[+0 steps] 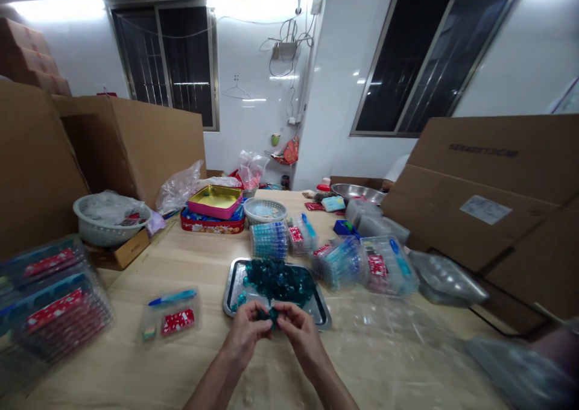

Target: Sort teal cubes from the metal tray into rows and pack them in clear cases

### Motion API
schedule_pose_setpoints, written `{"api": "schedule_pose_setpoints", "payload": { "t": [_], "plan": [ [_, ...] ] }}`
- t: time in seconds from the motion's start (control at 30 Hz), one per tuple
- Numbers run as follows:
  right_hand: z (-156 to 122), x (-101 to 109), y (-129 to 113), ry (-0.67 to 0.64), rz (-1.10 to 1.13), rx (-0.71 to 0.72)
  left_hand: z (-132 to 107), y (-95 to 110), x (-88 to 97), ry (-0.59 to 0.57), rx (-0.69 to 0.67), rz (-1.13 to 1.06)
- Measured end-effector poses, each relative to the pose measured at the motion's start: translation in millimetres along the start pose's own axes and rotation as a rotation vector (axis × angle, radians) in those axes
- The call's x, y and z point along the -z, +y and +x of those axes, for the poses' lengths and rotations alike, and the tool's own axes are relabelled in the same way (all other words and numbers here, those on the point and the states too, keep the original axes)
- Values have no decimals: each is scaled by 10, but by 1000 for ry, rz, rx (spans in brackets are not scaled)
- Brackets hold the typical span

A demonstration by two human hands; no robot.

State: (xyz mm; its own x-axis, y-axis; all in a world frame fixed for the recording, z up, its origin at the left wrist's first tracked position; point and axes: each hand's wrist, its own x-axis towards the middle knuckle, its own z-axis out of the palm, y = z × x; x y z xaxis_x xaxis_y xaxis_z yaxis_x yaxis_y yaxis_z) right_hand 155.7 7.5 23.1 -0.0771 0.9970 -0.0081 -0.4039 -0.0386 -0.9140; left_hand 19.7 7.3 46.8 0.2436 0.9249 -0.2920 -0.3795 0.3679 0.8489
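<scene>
My left hand [245, 330] and my right hand [297, 328] meet at the near edge of a metal tray [233, 277], both with thumb and fingers pinched together. Between the fingertips are small dark teal pieces [273, 315], shiny and translucent; their exact kind is too small to tell. A heap of similar teal pieces [280, 280] fills much of the tray, just beyond my fingers. Left of the tray lies a clear plastic case [172, 315] holding a blue pen [172, 298], a red patterned packet [178, 321] and a small pale block.
Stacked clear cases [67, 313] stand at the left, and more filled cases [389, 265] lie beyond the tray to the right. White baskets [113, 220], a pink tin [216, 204] and cardboard boxes [488, 187] surround the table. Clear plastic sheets [384, 337] lie at the right.
</scene>
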Motion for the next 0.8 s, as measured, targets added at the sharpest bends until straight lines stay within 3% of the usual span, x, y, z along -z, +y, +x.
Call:
{"api": "schedule_pose_setpoints", "payload": {
  "t": [0.3,0.43,0.53,0.63,0.8],
  "plan": [
    [-176,149,171,118,129,-98,-137,-92,-141,-62,48,100],
    [-194,277,146,227,80,-52,-211,-180,-204,-121,125,106],
    [-177,471,14,230,-187,43,-214,-260,-173,-26,146,154],
    [-159,638,-118,134,-578,139,-197,-310,-133,44,189,179],
    [-166,588,-171,-70,-1092,223,-213,-313,-185,43,155,211]
  ]
}}
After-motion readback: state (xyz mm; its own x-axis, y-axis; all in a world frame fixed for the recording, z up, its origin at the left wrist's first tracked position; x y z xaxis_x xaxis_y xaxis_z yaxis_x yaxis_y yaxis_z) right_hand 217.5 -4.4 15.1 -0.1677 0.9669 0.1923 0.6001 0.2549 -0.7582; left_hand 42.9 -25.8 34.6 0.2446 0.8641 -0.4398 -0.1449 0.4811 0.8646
